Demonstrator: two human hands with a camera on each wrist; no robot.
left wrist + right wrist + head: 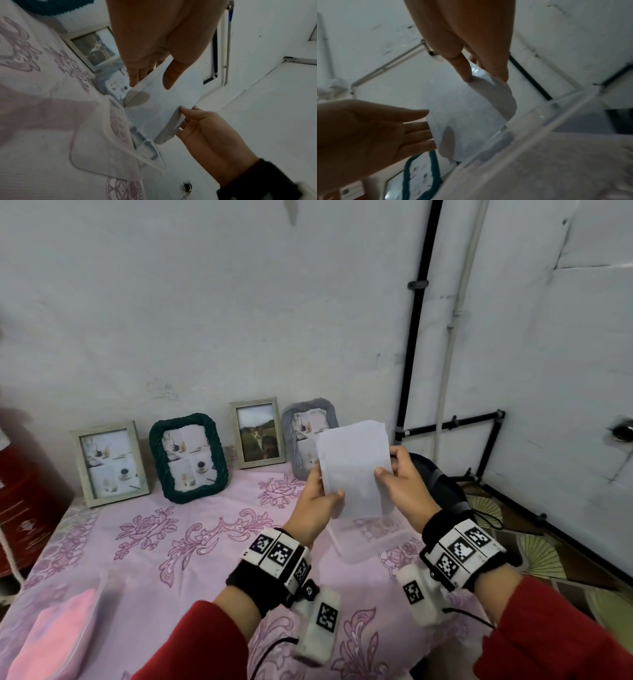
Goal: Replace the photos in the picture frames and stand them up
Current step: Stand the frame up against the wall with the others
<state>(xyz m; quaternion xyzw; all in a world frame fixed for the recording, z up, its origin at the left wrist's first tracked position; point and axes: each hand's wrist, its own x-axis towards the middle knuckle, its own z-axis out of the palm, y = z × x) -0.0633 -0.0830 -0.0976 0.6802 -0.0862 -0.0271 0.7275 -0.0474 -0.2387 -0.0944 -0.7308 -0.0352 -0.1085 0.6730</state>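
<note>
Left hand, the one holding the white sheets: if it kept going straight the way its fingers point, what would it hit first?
Probably the grey rope-wrapped picture frame leaning at the wall: the left hand points up and away toward it, behind the white sheets it pinches. Depth is unclear, so it could pass beside it and meet the wall.

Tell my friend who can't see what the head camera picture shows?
Two hands, left hand and right hand, hold up a stack of white photos over a pink flowered tablecloth. Four picture frames stand along the wall behind.

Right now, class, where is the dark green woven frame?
In the head view the dark green woven frame stands at the wall, second from the left, between two pale wooden frames.
</note>
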